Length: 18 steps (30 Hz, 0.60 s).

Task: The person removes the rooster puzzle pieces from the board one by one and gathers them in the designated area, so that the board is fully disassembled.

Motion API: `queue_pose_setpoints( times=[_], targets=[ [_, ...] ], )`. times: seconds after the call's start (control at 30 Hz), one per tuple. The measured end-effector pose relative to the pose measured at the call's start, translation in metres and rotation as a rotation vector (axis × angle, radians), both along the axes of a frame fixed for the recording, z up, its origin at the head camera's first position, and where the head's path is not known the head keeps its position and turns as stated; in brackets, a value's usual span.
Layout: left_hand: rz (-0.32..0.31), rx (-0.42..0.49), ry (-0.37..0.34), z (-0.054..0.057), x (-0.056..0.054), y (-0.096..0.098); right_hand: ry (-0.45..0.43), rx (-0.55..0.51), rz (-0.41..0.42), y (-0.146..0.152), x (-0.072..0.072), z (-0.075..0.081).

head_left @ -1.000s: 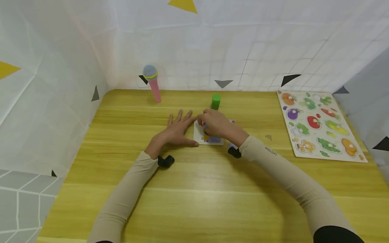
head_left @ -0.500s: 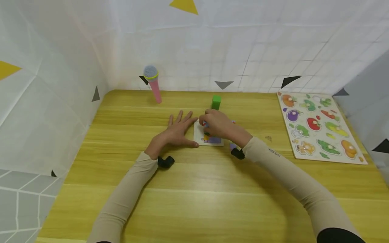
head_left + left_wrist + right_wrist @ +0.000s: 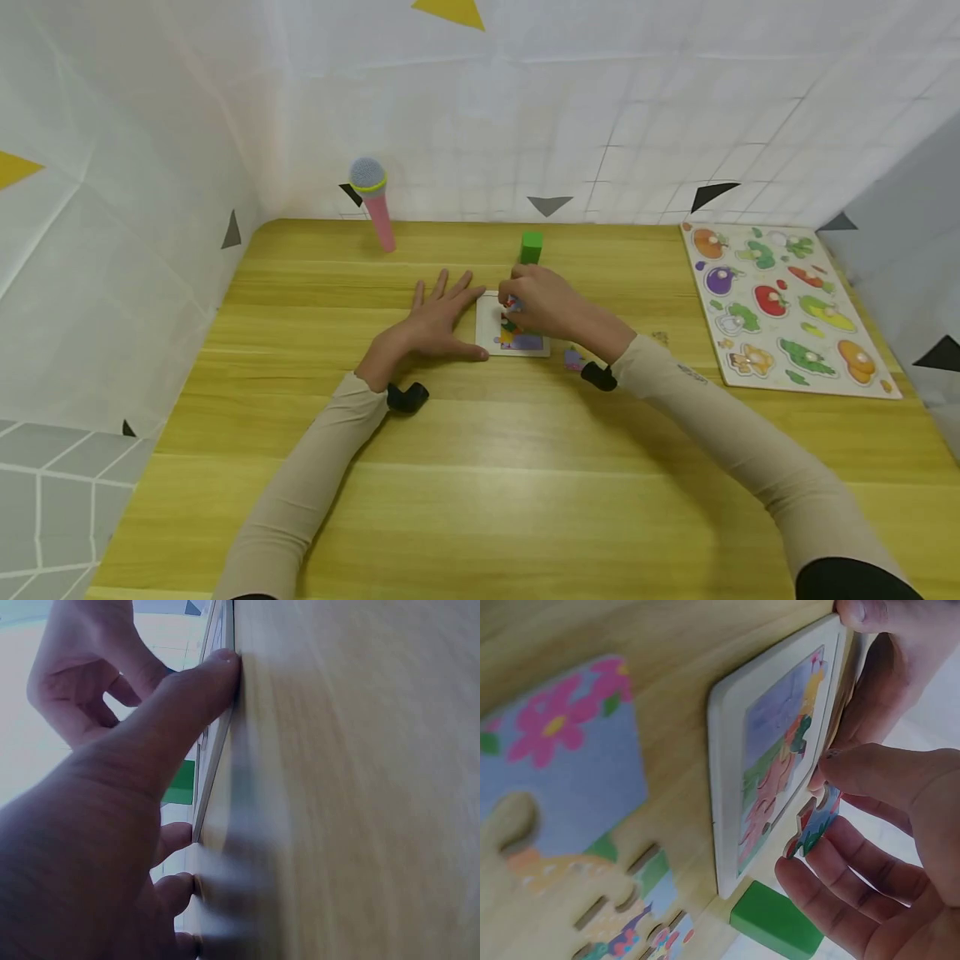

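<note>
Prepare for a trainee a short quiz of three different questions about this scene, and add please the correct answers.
1. True or false: the left hand holds the microphone.
2. What does the right hand hold?
3. Fill in: in the head view, the vegetable board lies on the ____ side of the table.

Key: 1. False; its thumb is at the edge of the puzzle tray. 2. A puzzle piece. 3. Right.

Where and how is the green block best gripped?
Probably by its left and right faces, from above: the green block has flat sides rising from the table, while the right hand and puzzle board crowd its near side.
</note>
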State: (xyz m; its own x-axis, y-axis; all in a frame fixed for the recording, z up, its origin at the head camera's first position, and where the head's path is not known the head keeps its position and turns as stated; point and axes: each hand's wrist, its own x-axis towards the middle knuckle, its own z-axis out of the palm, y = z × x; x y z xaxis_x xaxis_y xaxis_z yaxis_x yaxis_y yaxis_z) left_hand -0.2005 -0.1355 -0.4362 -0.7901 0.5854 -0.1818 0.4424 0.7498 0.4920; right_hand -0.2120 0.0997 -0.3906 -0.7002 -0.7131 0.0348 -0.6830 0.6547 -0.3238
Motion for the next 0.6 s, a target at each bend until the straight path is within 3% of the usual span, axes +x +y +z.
queue_pose_setpoints(
  times=[0.23,0.6],
  targets=[
    [0.005,-0.004,-0.003,0.001,0.001,-0.001,0.04,-0.032,0.014,0.01,0.005,-0.003],
    [0.015,-0.025,0.006,-0.001,-0.001,0.001,0.021,-0.011,-0.062,0.032,0.01,-0.003]
  ],
)
